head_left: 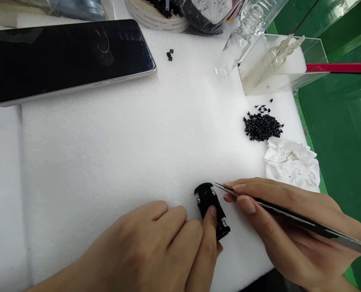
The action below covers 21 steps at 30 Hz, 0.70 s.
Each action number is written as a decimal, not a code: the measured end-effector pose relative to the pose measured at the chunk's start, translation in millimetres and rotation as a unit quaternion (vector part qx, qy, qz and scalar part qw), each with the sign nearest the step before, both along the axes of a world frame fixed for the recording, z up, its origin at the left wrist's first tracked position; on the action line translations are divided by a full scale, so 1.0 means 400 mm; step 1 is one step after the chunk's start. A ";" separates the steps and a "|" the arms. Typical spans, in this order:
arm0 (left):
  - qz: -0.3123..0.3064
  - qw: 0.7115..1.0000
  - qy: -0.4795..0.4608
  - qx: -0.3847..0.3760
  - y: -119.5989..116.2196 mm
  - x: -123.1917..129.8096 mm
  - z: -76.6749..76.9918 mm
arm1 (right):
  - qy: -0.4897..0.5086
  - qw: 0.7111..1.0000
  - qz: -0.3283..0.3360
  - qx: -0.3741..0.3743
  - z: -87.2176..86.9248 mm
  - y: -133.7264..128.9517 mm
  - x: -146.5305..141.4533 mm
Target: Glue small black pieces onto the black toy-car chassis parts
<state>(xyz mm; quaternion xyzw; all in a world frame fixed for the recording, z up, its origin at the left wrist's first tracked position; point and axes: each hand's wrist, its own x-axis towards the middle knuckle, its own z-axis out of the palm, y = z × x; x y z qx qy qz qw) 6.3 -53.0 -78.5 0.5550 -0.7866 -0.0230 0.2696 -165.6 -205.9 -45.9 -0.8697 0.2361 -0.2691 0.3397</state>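
Observation:
A small, curved black part [207, 198] with silvery bits along its sides lies on the white foam sheet [122, 150]. My left hand [159, 243] holds it, the index fingertip pressed on its top and the other fingers curled. A bit of the thumb shows beneath the part's lower end. In my right hand [293, 227] is a pair of dark tweezers [290, 211], gripped between thumb and fingers. Their silvery tips point at the part's upper right corner, close to it; I cannot tell whether they touch. Nothing can be made out between the tips.
Tiny black pieces [263, 126] lie heaped at the right, beside a crumpled white cloth [291, 162]. Behind stand a glass bottle [233, 52] and a clear box [316, 44] holding a small bottle. A phone [67, 61] lies at upper left, with a tape roll [159, 18] at the back.

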 end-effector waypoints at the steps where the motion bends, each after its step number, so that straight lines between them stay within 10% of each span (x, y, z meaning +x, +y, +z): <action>1: 0.004 1.000 -0.002 -0.001 0.000 -0.002 0.003 | -0.001 1.000 -0.014 0.012 -0.001 0.001 -0.004; 7: 0.102 0.992 0.069 -0.012 0.003 -0.011 0.017 | -0.008 0.999 -0.012 0.043 -0.005 -0.003 -0.017; 21: 0.098 0.991 0.086 0.007 0.003 0.011 0.008 | 0.016 0.993 -0.056 0.102 0.013 0.001 -0.005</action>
